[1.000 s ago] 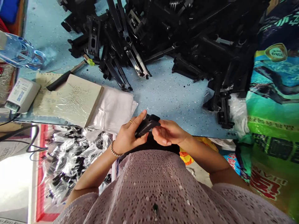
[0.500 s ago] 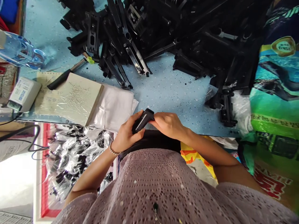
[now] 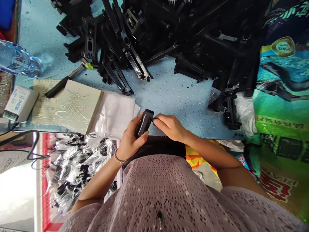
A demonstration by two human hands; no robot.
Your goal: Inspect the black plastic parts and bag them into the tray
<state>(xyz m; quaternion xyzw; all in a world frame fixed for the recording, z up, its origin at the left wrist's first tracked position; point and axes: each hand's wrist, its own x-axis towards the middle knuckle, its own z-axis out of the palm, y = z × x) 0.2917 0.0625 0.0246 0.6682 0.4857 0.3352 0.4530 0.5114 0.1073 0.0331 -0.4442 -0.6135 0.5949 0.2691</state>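
Observation:
My left hand (image 3: 132, 137) is closed round a black plastic part (image 3: 145, 123), a short blocky piece with a smooth face, held tilted over the table's front edge. Close against its right side, my right hand (image 3: 171, 128) pinches thumb and forefinger together. A tiny dark bit shows at those fingertips beside the part; its kind is too small to make out. Just left of the held part lies a stack of white plastic bags (image 3: 117, 112). Beyond my hands, a large heap of black folding plastic stands (image 3: 188, 35) covers the back of the blue speckled table (image 3: 164, 90).
A hammer (image 3: 64, 82) lies behind a flat beige block (image 3: 78, 104). Farther left are a white box-shaped device (image 3: 20, 103) and a clear bottle (image 3: 19, 59). A red-rimmed crate (image 3: 45, 180) of bagged black parts stands below left. Green printed sacks (image 3: 280, 112) line the right.
The black part has turned more upright in my left hand. My right fingers have drawn slightly away from it, still pinched. The whole view has shifted a little.

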